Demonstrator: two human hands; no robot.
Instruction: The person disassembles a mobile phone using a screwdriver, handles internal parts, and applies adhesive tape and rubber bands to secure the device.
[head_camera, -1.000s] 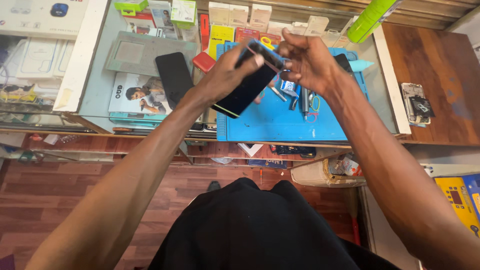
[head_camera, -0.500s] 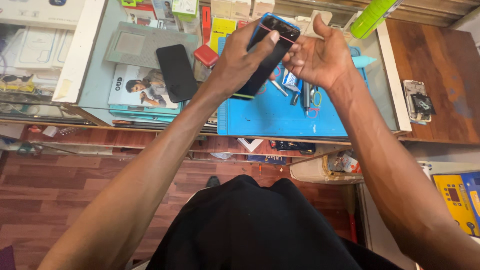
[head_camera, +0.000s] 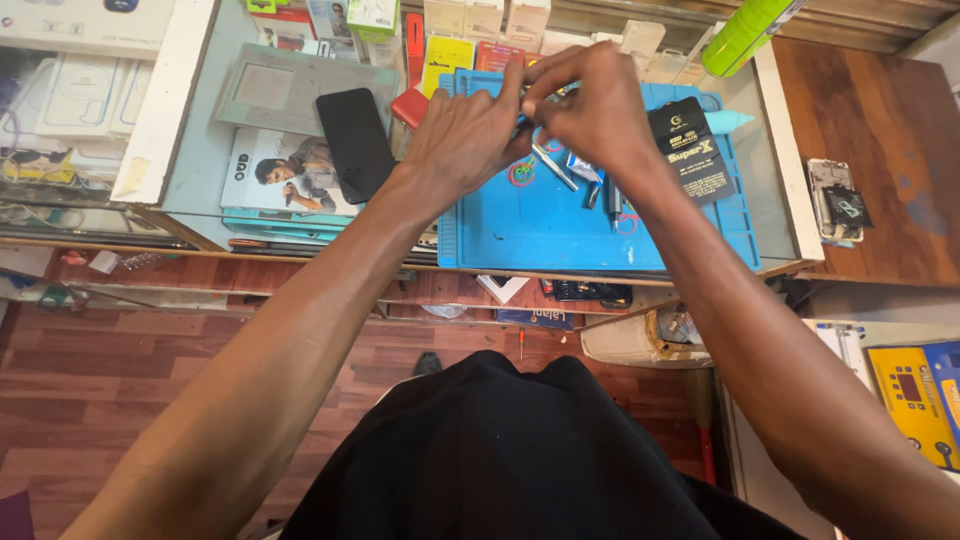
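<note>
Change: since half a second ago both hands have dropped lower and drawn together over the blue mat (head_camera: 560, 235); the dark phone that stood propped between them is no longer visible there.
Left hand (head_camera: 462, 140): knuckles up, fingers curled, fingertips meeting those of the other hand; grip pressed together on something small and hidden.
Right hand (head_camera: 597, 112): folded over from the opposite side, grip pinched closed; what it pinches cannot be made out.
Held item: only a thin blue sliver shows between the fingertips, above the mat's far edge.
Black card (head_camera: 686, 150): dark rectangular packet with pale lettering, lying on the mat just beside the right wrist.
Black phone (head_camera: 356, 143): flat, face down on the glass surface (head_camera: 200, 160), left of the mat.
Printed box (head_camera: 285, 180): white with a picture of a person, under the phone.
Small boxes (head_camera: 487, 18): pale row along the far edge, tops cut off.
Yellow card (head_camera: 447, 58): upright behind the mat.
Green tube (head_camera: 742, 38): slanted, partly out of frame.
Tools (head_camera: 555, 168): thin metal pieces half hidden under the hands.
</note>
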